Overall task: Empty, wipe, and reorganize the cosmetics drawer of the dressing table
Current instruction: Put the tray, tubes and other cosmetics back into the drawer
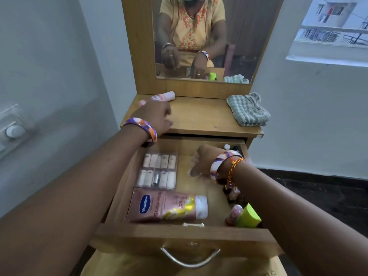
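We see the drawer (185, 234) of the dressing table pulled out, with things inside it. A pink tube (167, 206) with a white cap lies across the front part. Behind it sits a clear pack of little bottles (157, 170). In the front right corner stand a green-capped bottle (250, 216) and a small pink bottle (235, 213) just beside it. More small bottles (229, 146) peek out at the back right corner.

Our left hand (155, 116) is up on the bench (199, 118), and its fingers are around a pink and white bottle (161, 97) that lies near the back left of the bench. Our right hand (201, 163) hangs over the middle of the drawer. It is blurry, so we cannot tell if its fingers are wide or holding something.

A checked cloth (248, 109) lies bunched up on the right side of the bench. The mirror (205, 38) stands behind the bench.
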Available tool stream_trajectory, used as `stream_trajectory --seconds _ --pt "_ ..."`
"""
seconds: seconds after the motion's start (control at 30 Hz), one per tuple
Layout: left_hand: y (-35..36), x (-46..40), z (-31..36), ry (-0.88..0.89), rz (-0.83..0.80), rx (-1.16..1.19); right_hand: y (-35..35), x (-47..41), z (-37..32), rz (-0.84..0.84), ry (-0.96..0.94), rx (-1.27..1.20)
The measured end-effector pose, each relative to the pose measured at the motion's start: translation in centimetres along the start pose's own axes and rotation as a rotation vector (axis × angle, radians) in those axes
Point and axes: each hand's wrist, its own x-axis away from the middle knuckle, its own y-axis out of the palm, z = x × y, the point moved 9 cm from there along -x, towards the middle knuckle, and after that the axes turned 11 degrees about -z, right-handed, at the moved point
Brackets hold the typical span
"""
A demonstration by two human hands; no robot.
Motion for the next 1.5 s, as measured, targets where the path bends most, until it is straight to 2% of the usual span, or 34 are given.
stream_trajectory --seconds 0.03,0.1,0.2,0.33,0.43,0.57,0.67,0.77,0.83,0.9,0.97,1.13,1.27,1.3,1.4,1.5 --pt "-0.8 -0.9 -0.8 -0.041 0.042 0.001 -0.9 0.2 -0.5 0.028 -0.017 -0.072" --pt "-1.0 -2.6 -2.2 -0.162 0.014 -0.039 -1.8 0.2 -1.0 0.040 -0.039 -0.172" --pt "-0.4 -4.2 -3.3 -0.303 -0.092 -0.060 -1.8 -0.1 -1.0 -0.012 -0.050 -0.244" --pt "1.2 -4.8 -3.4 -0.371 -0.323 -0.039 -1.8 -0.7 -0.1 -0.070 -0.052 -0.367" --pt "1.7 -5.0 -5.1 -0.454 -0.294 0.064 -2.3 -0.8 0.3 -0.082 -0.055 -0.380" --pt "0.9 -4.9 -3.4 -0.357 -0.167 0.148 -2.5 -0.2 0.5 -0.117 -0.069 -0.560" --pt "1.2 -3.3 -2.0 -0.349 -0.285 0.227 -2.6 0.7 -0.2 -0.140 -0.118 -0.778" --pt "2.8 -0.4 -0.3 -0.282 -0.440 0.461 -2.8 1.8 -1.4 -0.193 -0.230 -1.046" --pt "4.8 1.7 1.2 -0.216 -0.519 0.608 -2.9 2.5 -1.6 -0.209 -0.287 -1.126" --pt "6.8 3.3 2.0 -0.188 -0.555 0.647 -2.5 3.0 -1.4 -0.202 -0.265 -1.077" --pt "9.1 4.8 2.9 -0.170 -0.625 0.624 -1.9 3.0 -0.6 -0.166 -0.193 -0.912" --pt "12.8 7.0 3.9 -0.149 -0.726 0.618 -1.2 2.9 0.1 -0.051 -0.052 -0.144" --pt "12.8 7.6 4.3 -0.048 -0.732 0.455 0.2 2.3 0.1 -0.002 0.003 0.274" --pt "12.9 7.8 4.5 -0.008 -0.758 0.420 0.7 1.9 0.0 -0.011 -0.001 0.328" --pt "13.0 8.6 4.6 0.046 -0.844 0.364 2.3 1.0 0.4 -0.114 0.021 0.245" --pt "12.9 8.6 4.1 0.050 -0.847 0.306 2.2 -0.2 1.0 -0.061 0.064 0.295"
